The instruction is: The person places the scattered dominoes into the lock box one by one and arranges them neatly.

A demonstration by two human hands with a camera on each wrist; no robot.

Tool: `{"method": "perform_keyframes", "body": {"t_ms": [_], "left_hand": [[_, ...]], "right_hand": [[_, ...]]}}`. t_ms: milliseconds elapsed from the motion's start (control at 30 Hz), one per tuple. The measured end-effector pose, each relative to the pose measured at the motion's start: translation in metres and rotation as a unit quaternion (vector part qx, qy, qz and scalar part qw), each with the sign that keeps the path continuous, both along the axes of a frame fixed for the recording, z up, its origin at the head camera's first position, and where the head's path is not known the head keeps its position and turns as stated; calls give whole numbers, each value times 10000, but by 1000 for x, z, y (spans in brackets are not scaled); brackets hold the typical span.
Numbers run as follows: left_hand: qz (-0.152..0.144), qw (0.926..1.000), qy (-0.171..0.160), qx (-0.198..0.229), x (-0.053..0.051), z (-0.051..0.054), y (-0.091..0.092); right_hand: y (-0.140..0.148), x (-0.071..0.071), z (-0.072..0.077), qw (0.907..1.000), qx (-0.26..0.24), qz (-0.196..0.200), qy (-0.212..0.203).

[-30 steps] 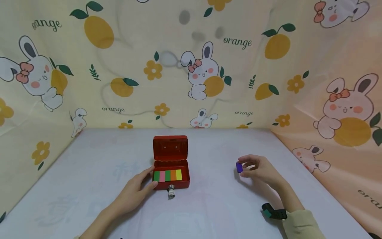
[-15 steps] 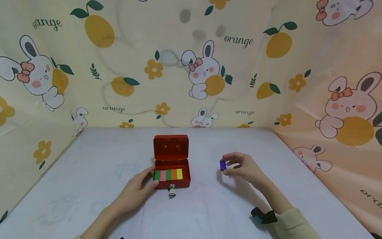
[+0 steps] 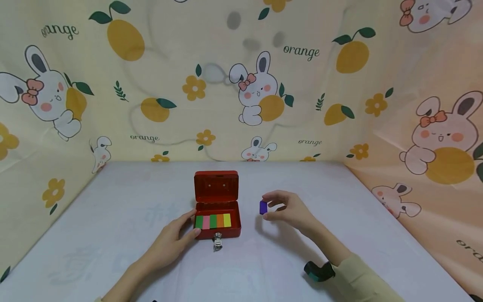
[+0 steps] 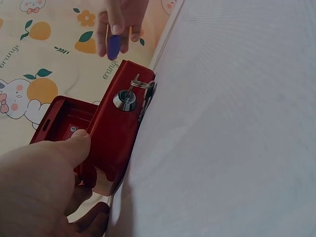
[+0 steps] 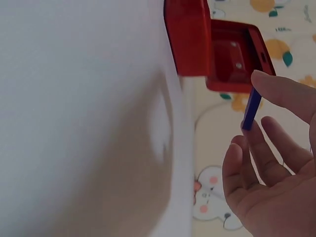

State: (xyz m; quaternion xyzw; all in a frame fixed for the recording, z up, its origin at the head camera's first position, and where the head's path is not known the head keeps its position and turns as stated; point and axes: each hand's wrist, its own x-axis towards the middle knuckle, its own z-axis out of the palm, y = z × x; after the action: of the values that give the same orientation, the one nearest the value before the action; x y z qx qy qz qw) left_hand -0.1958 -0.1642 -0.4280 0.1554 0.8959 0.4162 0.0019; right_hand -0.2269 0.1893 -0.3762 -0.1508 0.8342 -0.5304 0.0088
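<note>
A small red metal cash box [image 3: 235, 233] stands with its lid raised on the table. Inside it lies a row of coloured blocks [image 3: 213, 221]: green, pink, green, orange and yellow. My left hand [image 3: 171, 241] holds the box's left side, the thumb over the rim near the front corner and the other fingers along the side. To the right of the box and above the table, my right hand [image 3: 288, 212] pinches a purple rectangular block [image 3: 263, 207] upright between thumb and fingertips. In the right wrist view, this thin block [image 5: 252, 109] shows edge-on.
Keys on a ring [image 4: 143, 91] hang from the lock [image 4: 124, 100] at the box's front. A white cloth covers the table [image 3: 241, 272]. A printed curtain [image 3: 170, 84] rises behind and at both sides. A dark wrist strap device [image 3: 318, 272] sits at my right wrist.
My right hand has moved left across the table toward the box, carrying the purple block. My left hand and the box have stayed in place.
</note>
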Motion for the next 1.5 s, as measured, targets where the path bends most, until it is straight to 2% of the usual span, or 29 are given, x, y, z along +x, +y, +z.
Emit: {"method": "perform_keyframes", "body": {"t_ms": [333, 600, 867, 1500], "left_hand": [[-21, 10000, 33, 34, 0, -1, -3], [-91, 9998, 160, 65, 0, 0, -5], [-110, 9998, 158, 54, -1, 0, -4], [-151, 9997, 139, 116, 0, 1, -3]], "right_hand": [[-34, -3, 7, 9997, 148, 117, 170], [-54, -8, 4, 9995, 112, 189, 213], [-64, -11, -5, 9995, 197, 240, -58], [-79, -16, -11, 9938, 969, 512, 175]]}}
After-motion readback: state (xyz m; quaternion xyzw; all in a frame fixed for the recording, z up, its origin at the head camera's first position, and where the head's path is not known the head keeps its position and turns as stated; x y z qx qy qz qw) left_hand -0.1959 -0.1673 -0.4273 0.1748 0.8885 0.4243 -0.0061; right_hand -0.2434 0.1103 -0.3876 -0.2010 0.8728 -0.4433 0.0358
